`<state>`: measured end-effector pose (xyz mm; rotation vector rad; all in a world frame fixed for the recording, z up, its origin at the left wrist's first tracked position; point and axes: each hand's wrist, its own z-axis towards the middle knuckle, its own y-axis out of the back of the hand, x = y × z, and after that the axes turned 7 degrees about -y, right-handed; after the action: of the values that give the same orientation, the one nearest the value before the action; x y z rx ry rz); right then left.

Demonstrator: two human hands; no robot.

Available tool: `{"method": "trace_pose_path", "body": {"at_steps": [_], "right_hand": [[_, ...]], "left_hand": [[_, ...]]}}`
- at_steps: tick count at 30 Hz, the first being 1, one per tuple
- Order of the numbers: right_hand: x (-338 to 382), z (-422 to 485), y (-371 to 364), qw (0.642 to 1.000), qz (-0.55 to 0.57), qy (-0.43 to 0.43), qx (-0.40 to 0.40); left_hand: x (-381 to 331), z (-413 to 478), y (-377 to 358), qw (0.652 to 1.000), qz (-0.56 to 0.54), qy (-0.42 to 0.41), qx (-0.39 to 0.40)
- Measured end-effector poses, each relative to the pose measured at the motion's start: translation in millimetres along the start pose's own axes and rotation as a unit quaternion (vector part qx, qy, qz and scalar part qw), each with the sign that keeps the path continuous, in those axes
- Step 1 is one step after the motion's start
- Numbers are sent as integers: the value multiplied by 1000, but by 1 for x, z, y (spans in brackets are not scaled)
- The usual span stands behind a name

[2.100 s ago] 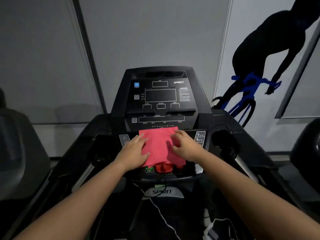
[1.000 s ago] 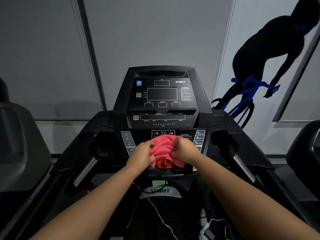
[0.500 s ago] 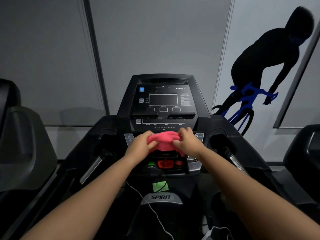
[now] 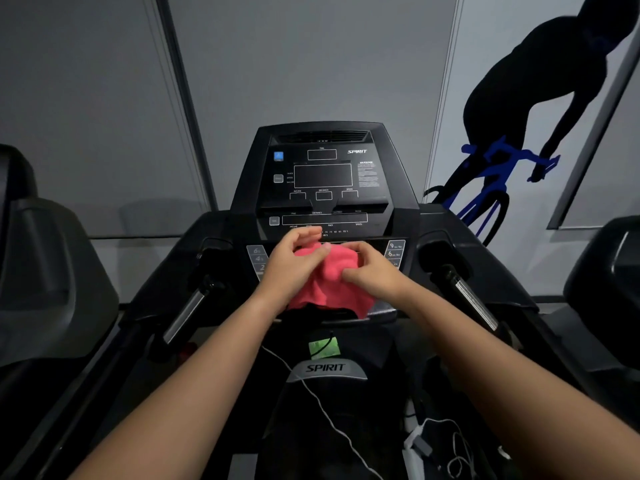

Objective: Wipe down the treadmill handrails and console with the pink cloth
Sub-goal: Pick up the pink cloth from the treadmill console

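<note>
I see both hands on the pink cloth (image 4: 325,282), bunched over the treadmill console's (image 4: 325,188) lower button panel. Left hand (image 4: 292,263) pinches its top edge, fingers curled. Right hand (image 4: 372,271) grips the cloth's right side, fingers curled in.

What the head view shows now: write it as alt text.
A left hand and a right hand grip a bunched pink cloth over the lower keypad of a black treadmill console. The left handrail and right handrail flank it.
</note>
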<state>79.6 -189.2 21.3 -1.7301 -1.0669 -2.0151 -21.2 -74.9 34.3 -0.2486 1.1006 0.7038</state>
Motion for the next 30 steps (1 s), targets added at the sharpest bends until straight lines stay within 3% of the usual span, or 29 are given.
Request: {"method": "trace_pose_path", "body": {"at_steps": [2,5,8,11,18,23,27,30], "right_hand": [[-2,-8,-2,1000,4,15,0],[-5,-21,1,998,31,51,-7],[-10,-26,7,995,39,86,-34],[-19,-27,12,993,24,94,-60],[-51,-28,13,995,18,74,-68],[-50,-43,1,986,147,69,44],[-48,-52,-9,961,246,30,120],[-50,-51,-10,955,281,3,97]], "left_hand": [[2,-3,-2,999,35,-1,2],[6,-5,-2,994,0,102,49],[12,-9,-5,972,11,188,143],[12,-14,-12,969,46,185,159],[-3,-18,-25,993,-2,100,70],[-11,-19,-34,994,-60,88,4],[-18,-27,-43,972,-137,157,112],[-15,-34,-47,978,-35,125,163]]}}
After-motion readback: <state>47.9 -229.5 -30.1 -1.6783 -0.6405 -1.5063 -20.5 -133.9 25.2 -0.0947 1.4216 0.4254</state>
